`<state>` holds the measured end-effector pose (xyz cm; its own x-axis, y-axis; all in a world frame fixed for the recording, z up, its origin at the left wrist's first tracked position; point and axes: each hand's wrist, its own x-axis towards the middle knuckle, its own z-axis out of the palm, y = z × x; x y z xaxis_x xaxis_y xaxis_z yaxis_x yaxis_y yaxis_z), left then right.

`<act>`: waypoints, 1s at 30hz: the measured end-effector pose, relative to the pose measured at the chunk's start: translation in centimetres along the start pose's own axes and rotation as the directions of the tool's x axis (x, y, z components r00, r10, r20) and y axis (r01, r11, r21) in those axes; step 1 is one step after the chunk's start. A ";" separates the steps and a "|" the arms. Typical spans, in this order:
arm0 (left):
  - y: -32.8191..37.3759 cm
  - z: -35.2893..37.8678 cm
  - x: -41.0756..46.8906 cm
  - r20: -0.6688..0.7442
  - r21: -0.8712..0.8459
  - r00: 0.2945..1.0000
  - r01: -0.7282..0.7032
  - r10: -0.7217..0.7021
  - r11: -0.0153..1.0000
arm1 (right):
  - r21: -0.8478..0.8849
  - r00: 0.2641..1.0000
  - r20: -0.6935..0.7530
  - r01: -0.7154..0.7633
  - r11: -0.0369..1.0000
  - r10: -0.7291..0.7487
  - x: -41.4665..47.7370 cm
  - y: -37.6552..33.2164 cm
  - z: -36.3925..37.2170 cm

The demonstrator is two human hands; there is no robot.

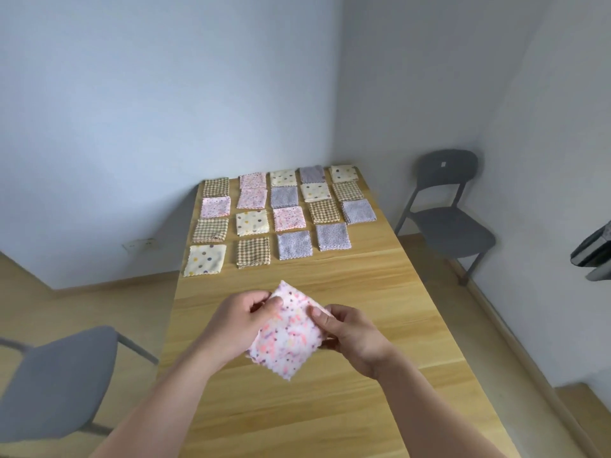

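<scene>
Pinching the pink cloth square (287,328) between them, left hand (239,320) and right hand (352,338) fingers grip opposite edges.

Left hand (243,320) bare, right hand (352,338) bare, left forearm (172,391) and right forearm (446,414) uncovered as far as the view reaches, short plain nail on the right thumb, left nails probably the same, too blurred to confirm
</scene>
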<state>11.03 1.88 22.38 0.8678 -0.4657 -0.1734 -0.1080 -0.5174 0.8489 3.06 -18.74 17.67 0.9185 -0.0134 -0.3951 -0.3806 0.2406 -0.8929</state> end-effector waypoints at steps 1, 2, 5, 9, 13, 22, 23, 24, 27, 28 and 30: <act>-0.2 -0.5 -0.3 -0.038 -0.006 0.999 0.001 -0.002 1.000 | 0.106 1.000 0.018 -0.027 0.994 0.026 0.4 0.4 1.0; -0.4 -1.1 -0.6 -0.073 -0.011 0.997 0.004 -0.005 1.000 | 0.200 0.998 0.040 -0.054 0.978 0.046 0.5 0.6 2.4; -1.7 -3.6 -2.0 -0.137 -0.047 0.990 0.008 -0.015 0.999 | 0.356 0.991 0.088 -0.123 0.926 0.098 0.8 1.3 6.7; -5.2 -7.7 -4.2 -0.152 -0.088 0.987 0.036 -0.050 0.995 | 0.315 0.987 0.082 -0.160 0.936 0.141 1.4 2.8 12.3; -10.2 -12.2 -6.9 -0.082 -0.075 0.995 0.049 -0.055 0.996 | 0.219 0.991 -0.046 -0.117 0.969 0.129 2.3 5.2 18.8; -23.9 -27.9 -16.2 -0.113 0.092 0.994 0.019 -0.008 0.996 | 0.107 0.942 -0.335 0.028 0.994 0.010 2.8 11.1 41.7; -24.9 -29.0 -17.0 -0.122 0.078 0.993 0.011 -0.002 0.997 | 0.028 0.922 -0.386 0.043 0.999 -0.029 2.9 11.2 43.7; -25.7 -30.0 -17.6 -0.133 0.060 0.991 0.010 -0.002 0.998 | -0.036 0.906 -0.419 0.054 0.998 -0.064 3.0 11.3 45.5; -28.1 -33.0 -18.5 -0.144 0.007 0.989 0.020 -0.019 1.000 | -0.125 0.882 -0.455 0.074 0.989 -0.124 3.3 11.6 50.2; -28.5 -33.5 -18.4 -0.145 -0.014 0.989 0.027 -0.028 1.000 | -0.149 0.881 -0.456 0.067 0.987 -0.129 3.5 11.7 50.8; -29.2 -35.1 -18.3 -0.122 -0.050 0.992 0.029 -0.034 0.998 | -0.188 0.873 -0.468 0.052 0.981 -0.136 3.8 11.7 52.3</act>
<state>15.33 50.69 18.26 0.9236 -0.3566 -0.1404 -0.0588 -0.4938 0.8676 7.69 34.78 16.98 0.8036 -0.4987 -0.3249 -0.3458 0.0533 -0.9368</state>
